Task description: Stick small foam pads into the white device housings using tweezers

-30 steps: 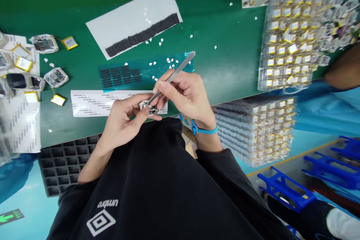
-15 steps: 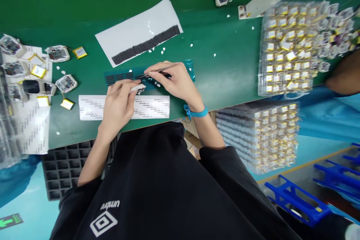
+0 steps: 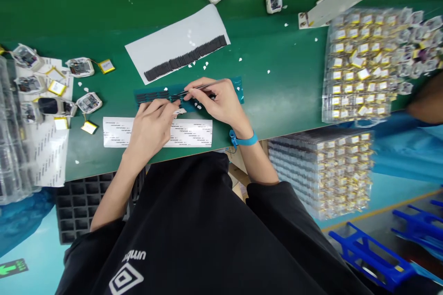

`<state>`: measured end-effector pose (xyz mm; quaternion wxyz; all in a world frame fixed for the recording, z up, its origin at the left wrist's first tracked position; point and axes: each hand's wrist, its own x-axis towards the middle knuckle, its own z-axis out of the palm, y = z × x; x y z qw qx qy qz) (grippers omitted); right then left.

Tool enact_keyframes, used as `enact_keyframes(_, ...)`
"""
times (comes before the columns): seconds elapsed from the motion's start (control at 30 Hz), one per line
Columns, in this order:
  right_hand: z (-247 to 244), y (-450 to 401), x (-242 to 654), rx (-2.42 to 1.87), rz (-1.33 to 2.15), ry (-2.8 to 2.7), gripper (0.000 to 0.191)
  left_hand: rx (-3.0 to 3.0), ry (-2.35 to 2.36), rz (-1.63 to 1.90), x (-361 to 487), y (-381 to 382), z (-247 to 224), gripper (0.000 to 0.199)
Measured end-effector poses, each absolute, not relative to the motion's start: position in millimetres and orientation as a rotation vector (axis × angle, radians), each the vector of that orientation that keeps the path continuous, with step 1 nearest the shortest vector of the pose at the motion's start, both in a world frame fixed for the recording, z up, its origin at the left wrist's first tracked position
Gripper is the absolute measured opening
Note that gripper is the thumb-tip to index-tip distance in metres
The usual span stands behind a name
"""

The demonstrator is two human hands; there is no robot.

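Pinching steel tweezers (image 3: pixel 199 89) between thumb and fingers, the right hand (image 3: pixel 218 103) reaches over a teal sheet of black strips (image 3: pixel 233 90), while the left hand (image 3: pixel 152 122) grips a small white part (image 3: pixel 180 111) just beside the tweezer tips, above a printed white label sheet (image 3: pixel 194 132) on a green workbench (image 3: pixel 277 55).

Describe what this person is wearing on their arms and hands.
The left hand and right hand are bare, with no gloves. The forearms come out of black sleeves belonging to a black top with a white Umbro logo on the chest. A blue wristband with a small clip circles the right wrist.
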<state>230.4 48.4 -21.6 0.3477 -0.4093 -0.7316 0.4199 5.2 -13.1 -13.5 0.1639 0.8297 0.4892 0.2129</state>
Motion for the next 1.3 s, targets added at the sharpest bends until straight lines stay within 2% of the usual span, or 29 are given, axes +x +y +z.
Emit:
enact_keyframes(0.13,-27,47,230,-0.989,1.037,-1.907,0.031,2.347,1.397,0.613,3,-12,-15,0.028)
enact_keyframes(0.37,-49,51,227,-0.844,0.675,-2.067,0.022,2.334,1.408,0.612,3,-7,-22,0.028)
enact_keyframes(0.5,-44,52,227,-0.879,0.719,-1.909,0.025,2.356,1.340,0.639,2,-5,-23,0.029)
enact_keyframes(0.63,-25,44,228,-0.916,0.798,-1.735,0.023,2.351,1.094,0.783,1,-7,4,0.026)
enact_keyframes(0.7,-15,33,230,-0.963,0.859,-1.676,0.021,2.108,1.072,1.065,3,-6,25,0.024)
enact_keyframes(0.8,-1,15,232,-1.006,0.811,-1.523,0.020,1.409,1.197,1.466,8,6,47,0.027)
enact_keyframes(0.9,9,0,232,-0.997,0.726,-1.463,0.019,1.024,1.247,1.365,10,21,42,0.036)
enact_keyframes(1.03,19,-10,234,-0.939,0.514,-1.640,0.024,0.889,1.145,1.187,18,19,18,0.030)
enact_keyframes(1.2,29,-18,238,-0.847,0.328,-1.954,0.037,0.793,1.138,1.239,36,2,13,0.024)
enact_keyframes(1.3,34,-23,237,-0.874,0.236,-2.072,0.031,0.684,1.200,1.261,39,0,16,0.021)
